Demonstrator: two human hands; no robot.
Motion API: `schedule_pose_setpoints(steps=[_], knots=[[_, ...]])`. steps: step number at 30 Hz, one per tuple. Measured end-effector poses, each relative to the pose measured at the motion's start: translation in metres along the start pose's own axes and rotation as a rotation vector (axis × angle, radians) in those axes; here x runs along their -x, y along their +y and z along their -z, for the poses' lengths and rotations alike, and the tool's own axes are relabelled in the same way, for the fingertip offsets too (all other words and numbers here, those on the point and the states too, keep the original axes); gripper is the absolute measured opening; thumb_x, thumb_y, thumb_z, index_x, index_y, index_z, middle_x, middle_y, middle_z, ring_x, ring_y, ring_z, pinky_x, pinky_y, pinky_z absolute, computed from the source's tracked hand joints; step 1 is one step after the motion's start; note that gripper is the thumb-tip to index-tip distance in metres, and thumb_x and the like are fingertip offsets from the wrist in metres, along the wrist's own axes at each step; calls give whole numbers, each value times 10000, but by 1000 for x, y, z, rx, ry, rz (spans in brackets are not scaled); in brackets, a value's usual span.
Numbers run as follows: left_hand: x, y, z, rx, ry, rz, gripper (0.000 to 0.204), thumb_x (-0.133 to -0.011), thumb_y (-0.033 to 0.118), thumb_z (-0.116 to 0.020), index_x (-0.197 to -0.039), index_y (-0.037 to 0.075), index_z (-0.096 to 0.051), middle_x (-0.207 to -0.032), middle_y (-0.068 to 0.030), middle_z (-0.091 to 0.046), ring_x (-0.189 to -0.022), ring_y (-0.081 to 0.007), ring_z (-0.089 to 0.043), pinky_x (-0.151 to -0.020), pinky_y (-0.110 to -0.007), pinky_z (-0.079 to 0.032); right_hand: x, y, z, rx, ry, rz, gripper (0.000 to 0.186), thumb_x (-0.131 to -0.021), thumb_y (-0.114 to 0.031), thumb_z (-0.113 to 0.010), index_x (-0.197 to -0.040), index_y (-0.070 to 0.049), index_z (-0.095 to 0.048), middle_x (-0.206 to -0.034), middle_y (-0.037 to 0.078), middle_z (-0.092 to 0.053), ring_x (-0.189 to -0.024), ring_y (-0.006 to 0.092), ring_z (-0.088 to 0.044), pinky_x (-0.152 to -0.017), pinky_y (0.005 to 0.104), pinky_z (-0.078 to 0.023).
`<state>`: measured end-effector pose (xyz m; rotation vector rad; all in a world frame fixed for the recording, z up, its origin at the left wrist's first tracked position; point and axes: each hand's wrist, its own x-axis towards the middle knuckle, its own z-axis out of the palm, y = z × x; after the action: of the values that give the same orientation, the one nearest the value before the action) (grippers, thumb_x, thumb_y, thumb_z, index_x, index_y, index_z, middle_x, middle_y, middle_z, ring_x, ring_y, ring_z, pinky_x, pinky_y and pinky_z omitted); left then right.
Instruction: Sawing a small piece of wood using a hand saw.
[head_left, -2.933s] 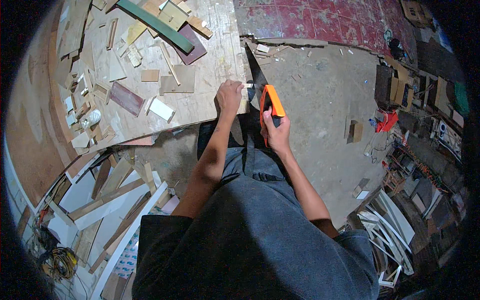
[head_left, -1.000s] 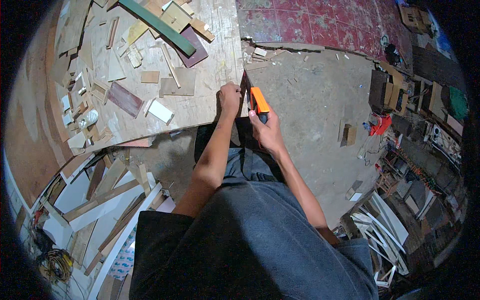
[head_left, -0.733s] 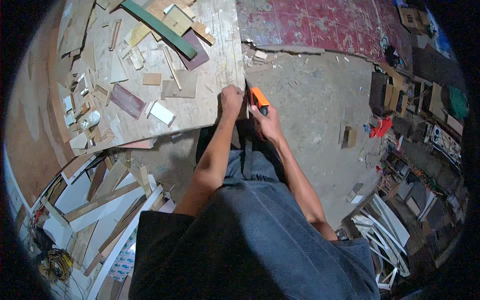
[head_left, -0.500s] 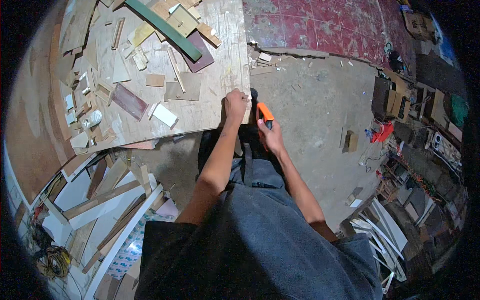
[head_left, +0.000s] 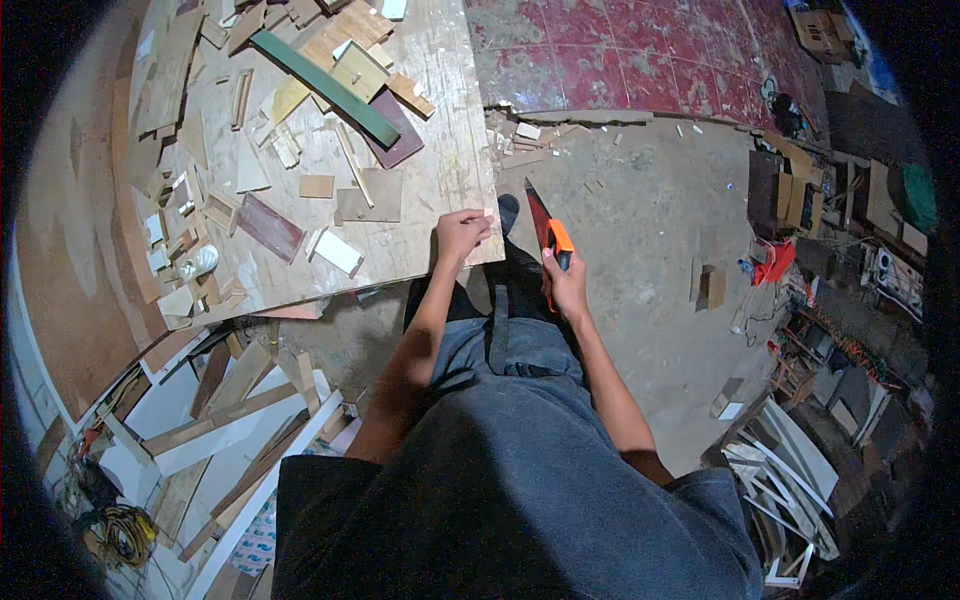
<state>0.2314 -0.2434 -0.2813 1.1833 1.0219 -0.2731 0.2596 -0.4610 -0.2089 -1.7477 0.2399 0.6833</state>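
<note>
At the near right corner of the plywood sheet [head_left: 440, 150], the left hand [head_left: 460, 232] curls its fingers over the edge, pressing the sheet down. Just right of that corner, the right hand [head_left: 566, 285] is closed round the orange handle of a handsaw [head_left: 545, 222], whose dark blade points away over the concrete floor [head_left: 640, 240], clear of the wood. This looks like a pause between saw strokes; I judge the next stroke needs the blade set back against the sheet's edge beside the left hand. Offcuts [head_left: 330, 110] litter the sheet farther from the corner. Any cut line is too small to make out, and the saw teeth blur.
</note>
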Motion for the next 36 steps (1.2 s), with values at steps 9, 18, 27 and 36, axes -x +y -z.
schedule_pose_setpoints(steps=[9, 18, 27, 36], knots=[[115, 49, 60, 483, -43, -92, 171, -957, 86, -675, -1046, -58, -696, -937, -99, -704, -859, -176, -704, -824, -302, -604, 21, -52, -34, 235, -15, 383, 197, -944, -138, -702, -1015, -1, -580, -831, 95, -598, -795, 194, -571, -744, 332, -469], [181, 64, 136, 503, 48, -177, 155, -943, 88, -672, -1015, -46, -705, -927, -91, -704, -832, -165, -706, -790, -298, -615, 21, -71, -94, 449, -163, 749, 275, -852, -146, -750, -1054, -40, -597, -802, 141, -673, -702, 346, -701, -596, 386, -518], [230, 32, 240, 376, -57, -248, 192, -951, 112, -701, -1030, -61, -730, -942, -103, -726, -809, -163, -708, -714, -284, -616, 27, -13, -143, 590, -256, 895, 301, -780, -13, -674, -1077, -50, -646, -881, 206, -628, -789, 426, -646, -666, 442, -518], [253, 33, 310, 414, -73, -289, 178, -942, 68, -696, -1056, -62, -740, -952, -108, -728, -797, -150, -695, -703, -273, -620, 8, 65, -141, 980, -29, 712, 605, -722, -11, -693, -1282, -43, -466, -980, 244, -629, -972, 482, -595, -803, 543, -483]])
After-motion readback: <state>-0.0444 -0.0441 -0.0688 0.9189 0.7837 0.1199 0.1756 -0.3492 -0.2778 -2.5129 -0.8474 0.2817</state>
